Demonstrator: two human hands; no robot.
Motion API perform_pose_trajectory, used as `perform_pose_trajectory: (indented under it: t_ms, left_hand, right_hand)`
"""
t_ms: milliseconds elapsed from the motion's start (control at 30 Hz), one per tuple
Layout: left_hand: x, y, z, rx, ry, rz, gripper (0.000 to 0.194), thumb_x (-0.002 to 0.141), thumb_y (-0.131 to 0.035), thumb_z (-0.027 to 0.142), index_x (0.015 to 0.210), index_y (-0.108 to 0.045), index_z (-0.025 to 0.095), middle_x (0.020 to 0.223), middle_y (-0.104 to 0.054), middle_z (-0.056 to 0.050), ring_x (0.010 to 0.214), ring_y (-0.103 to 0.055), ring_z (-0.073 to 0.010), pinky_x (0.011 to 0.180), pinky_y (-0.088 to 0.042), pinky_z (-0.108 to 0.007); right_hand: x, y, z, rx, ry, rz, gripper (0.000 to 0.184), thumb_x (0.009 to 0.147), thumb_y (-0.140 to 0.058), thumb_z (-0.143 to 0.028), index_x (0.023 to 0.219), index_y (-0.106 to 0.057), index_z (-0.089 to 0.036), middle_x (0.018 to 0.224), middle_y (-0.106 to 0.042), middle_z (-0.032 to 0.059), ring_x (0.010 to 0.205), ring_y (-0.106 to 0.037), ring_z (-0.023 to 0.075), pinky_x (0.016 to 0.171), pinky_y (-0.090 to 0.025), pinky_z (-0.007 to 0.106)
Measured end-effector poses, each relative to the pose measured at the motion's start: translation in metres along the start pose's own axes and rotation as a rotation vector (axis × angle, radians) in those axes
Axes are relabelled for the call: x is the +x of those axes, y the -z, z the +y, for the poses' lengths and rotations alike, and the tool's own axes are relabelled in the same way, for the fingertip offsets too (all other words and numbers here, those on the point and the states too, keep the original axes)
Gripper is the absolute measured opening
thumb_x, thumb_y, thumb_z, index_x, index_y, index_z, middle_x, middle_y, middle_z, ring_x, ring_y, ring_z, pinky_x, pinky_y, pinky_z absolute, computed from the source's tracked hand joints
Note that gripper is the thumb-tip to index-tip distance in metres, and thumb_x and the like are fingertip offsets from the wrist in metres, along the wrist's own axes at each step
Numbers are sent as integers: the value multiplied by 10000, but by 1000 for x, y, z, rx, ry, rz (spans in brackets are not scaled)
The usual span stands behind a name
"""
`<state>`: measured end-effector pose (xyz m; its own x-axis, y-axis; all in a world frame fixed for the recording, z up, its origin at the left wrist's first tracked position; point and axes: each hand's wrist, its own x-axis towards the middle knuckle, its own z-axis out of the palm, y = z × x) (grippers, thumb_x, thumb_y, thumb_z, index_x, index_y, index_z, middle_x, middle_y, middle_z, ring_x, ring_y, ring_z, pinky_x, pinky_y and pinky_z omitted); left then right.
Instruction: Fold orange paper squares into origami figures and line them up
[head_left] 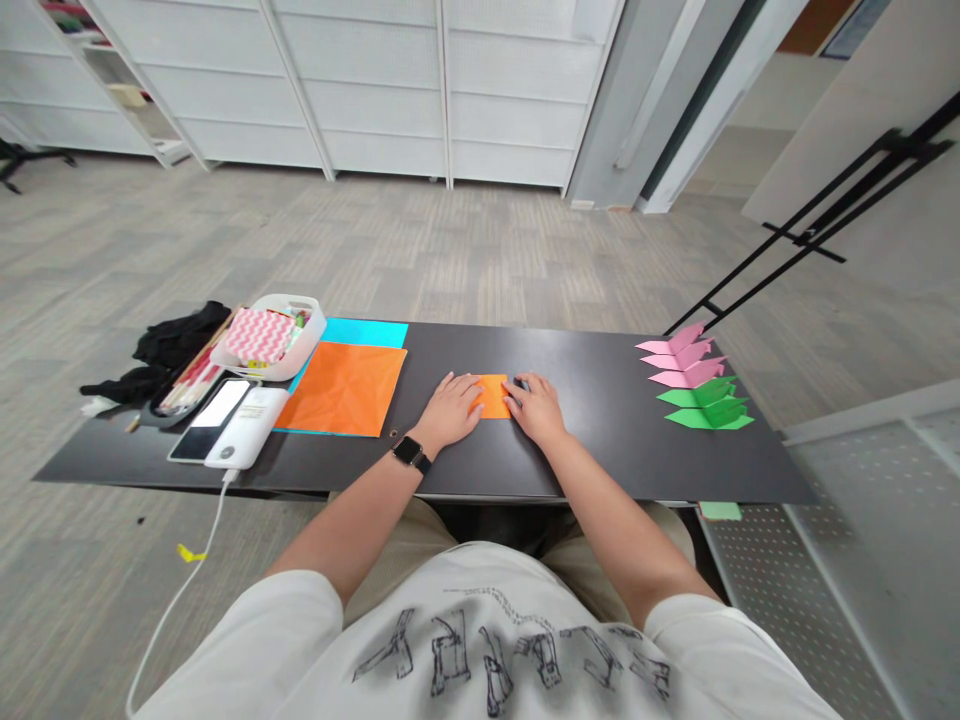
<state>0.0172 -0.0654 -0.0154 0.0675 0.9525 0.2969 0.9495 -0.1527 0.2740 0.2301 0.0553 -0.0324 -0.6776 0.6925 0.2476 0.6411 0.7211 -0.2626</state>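
From where I stand, both of the person's hands are down on the long matte-black table [480, 470], near the middle of the frame. The left hand [456, 407] lies palm-down with its fingers stretched out, their tips on the left edge of a small bright-orange piece of paper [494, 397]. The right hand [536, 407] is loosely spread, fingers a little bent, the tips at the paper's right edge. Neither is closed around anything; the paper lies flat on the tabletop between them. A black square-faced watch [409, 452] sits on the left wrist.

Further out, left of centre, a large orange paper sheet [345, 390] overlaps a bright-blue sheet [371, 331]. Beside them, a white plastic basket [309, 345] holds a pink-and-white zigzag-patterned item [259, 335]. Just below it in the frame are a dark flat phone [199, 440] and a white rounded power bank [246, 425] with a white cable [201, 565] trailing to the lower left. At right, pink folded-paper figures [682, 376] stand in a row with green folded-paper figures [709, 418].
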Motion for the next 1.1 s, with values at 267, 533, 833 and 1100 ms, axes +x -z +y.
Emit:
perform_pose_trajectory:
  t_ms: [267,533,833,1100]
  left_hand:
    - [0,3,1,-28,44,-16,351,1036,-538,315,1340,-694,236,1552,-632,-93,1465,-553,-289,1344,-294,-574]
    - [9,4,-13,-181,152,-117,373,1032,-568,398,1359,-712,290,1536,-649,-59,1481,-543,-277,1375,-185,-619]
    - [17,18,-22,-71,-61,-221,419,1096,-465,444,1372,-711,246,1522,-647,-120,1446,-571,-300,1337,-291,-603]
    - [1,15,-6,86,-146,-96,450,1093,-424,352,1461,-644,212,1528,-614,-149,1473,-522,-318,1345,-270,-595]
  right_hand:
    - [1,1,-6,-92,-60,-101,510,1089,-525,-382,1594,-584,-343,1694,-468,116,1620,-317,409,1308,-244,675]
    - [3,4,-9,-97,-115,-174,544,1107,-483,-389,1650,-501,-361,1786,-342,91,1654,-276,373,1335,-202,634]
    - [1,-1,-6,-46,-83,-103,525,1092,-492,-371,1611,-561,-335,1749,-407,114,1628,-328,396,1316,-234,674]
    - [2,-4,-2,-39,-67,-82,518,1083,-510,-389,1596,-576,-353,1728,-445,91,1613,-351,390,1303,-257,677]
